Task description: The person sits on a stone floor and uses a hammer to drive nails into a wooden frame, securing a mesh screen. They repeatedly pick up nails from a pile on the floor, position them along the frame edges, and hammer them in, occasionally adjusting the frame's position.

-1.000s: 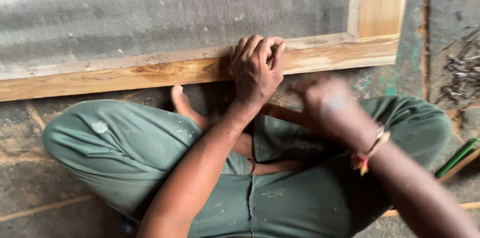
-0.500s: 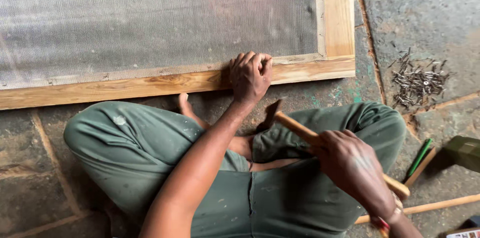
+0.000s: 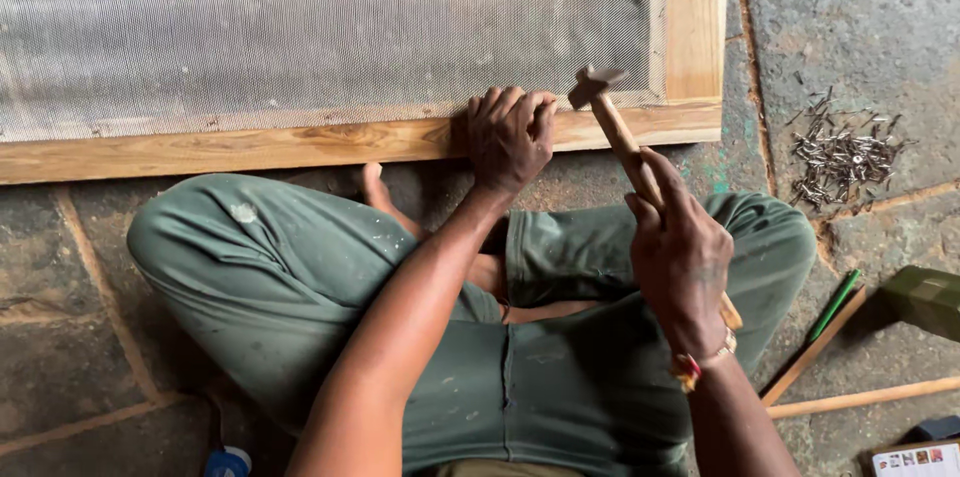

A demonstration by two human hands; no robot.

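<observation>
1. The left hand (image 3: 508,137) presses fingers-down on the wooden frame (image 3: 300,145), its grip curled on the bottom rail.
2. The right hand (image 3: 680,257) has its grip clamped on the hammer (image 3: 612,122); the head hangs just at 3 o'clock of the left fingers, above the rail.
3. Mesh (image 3: 320,27) fills the frame.
4. Nails (image 3: 835,152) lie on the floor at 3 o'clock, well apart.

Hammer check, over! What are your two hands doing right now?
Right hand grips hammer, head raised over wooden frame. Left hand pressed on frame rail beside mesh. Nail pile lies apart, right.
</observation>
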